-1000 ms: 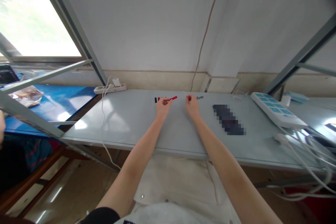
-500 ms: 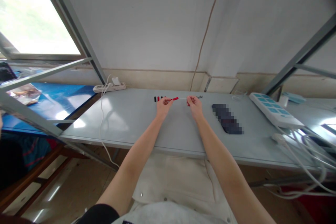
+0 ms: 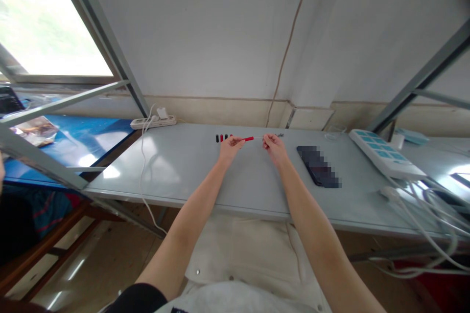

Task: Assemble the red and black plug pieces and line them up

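Observation:
My left hand (image 3: pixel 231 146) is closed in a pinch on a slim red pen barrel (image 3: pixel 249 139), whose end points towards my right. Fingers pinched together, my right hand (image 3: pixel 273 145) holds a thin pale stick, like a pen refill (image 3: pixel 258 138), in line with the barrel's end. How far the stick goes into the barrel is too small to tell. Behind my left hand, small black and red caps (image 3: pixel 221 138) stand in a row, partly hidden by the fingers. Some small dark pieces (image 3: pixel 280 135) lie just behind my right hand.
The grey table (image 3: pixel 176 176) carries a pixelated dark phone (image 3: pixel 318 167) on the right. Beyond it lies a large white and blue power strip (image 3: pixel 385 154) with cables. Another power strip (image 3: pixel 153 122) at the back left trails a white cord (image 3: pixel 142 171) over the front edge.
My left hand and the red barrel have shifted slightly right. The pale length showing between barrel and right hand is shorter. My right hand has also moved a little right.

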Action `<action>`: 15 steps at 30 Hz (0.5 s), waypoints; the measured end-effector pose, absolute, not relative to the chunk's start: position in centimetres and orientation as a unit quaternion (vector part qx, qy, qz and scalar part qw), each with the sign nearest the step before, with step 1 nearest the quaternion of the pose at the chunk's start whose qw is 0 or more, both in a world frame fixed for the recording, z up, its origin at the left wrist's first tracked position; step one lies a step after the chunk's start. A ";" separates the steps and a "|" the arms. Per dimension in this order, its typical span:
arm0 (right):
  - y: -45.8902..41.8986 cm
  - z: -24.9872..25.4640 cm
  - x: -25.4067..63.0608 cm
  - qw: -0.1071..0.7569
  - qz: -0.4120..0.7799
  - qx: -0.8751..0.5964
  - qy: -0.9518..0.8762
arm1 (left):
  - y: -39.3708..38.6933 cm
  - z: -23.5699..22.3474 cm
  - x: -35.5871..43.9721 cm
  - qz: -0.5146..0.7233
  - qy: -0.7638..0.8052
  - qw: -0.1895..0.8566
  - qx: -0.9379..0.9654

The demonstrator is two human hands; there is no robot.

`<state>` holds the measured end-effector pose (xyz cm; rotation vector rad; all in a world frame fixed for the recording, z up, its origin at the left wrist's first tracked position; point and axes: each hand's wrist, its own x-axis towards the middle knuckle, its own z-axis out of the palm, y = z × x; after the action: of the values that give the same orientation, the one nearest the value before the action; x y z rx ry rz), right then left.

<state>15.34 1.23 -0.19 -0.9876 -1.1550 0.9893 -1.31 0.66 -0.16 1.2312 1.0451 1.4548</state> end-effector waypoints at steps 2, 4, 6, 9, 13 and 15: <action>1.3 -0.4 15.2 0.599 0.428 -0.434 -0.519 | 0.6 -0.2 -1.2 0.595 0.419 0.464 0.505; 1.3 -0.6 15.0 0.578 0.438 -0.433 -0.535 | 0.6 -0.4 -1.1 0.589 0.412 0.467 0.516; 1.3 -0.9 14.7 0.559 0.445 -0.434 -0.549 | 0.6 -0.6 -0.9 0.580 0.403 0.471 0.528; 1.2 -0.9 14.4 0.540 0.444 -0.437 -0.566 | 0.6 -0.6 -0.9 0.580 0.400 0.468 0.533; 0.6 -0.4 13.8 0.510 0.441 -0.412 -0.613 | 0.3 0.1 -1.3 0.599 0.410 0.459 0.513; 0.3 -0.1 13.4 0.485 0.425 -0.404 -0.649 | 0.3 0.4 -1.5 0.609 0.408 0.459 0.503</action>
<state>13.37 0.27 -0.06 -0.9842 -1.5791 1.0356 -1.50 0.31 0.40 1.2375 1.0047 1.4985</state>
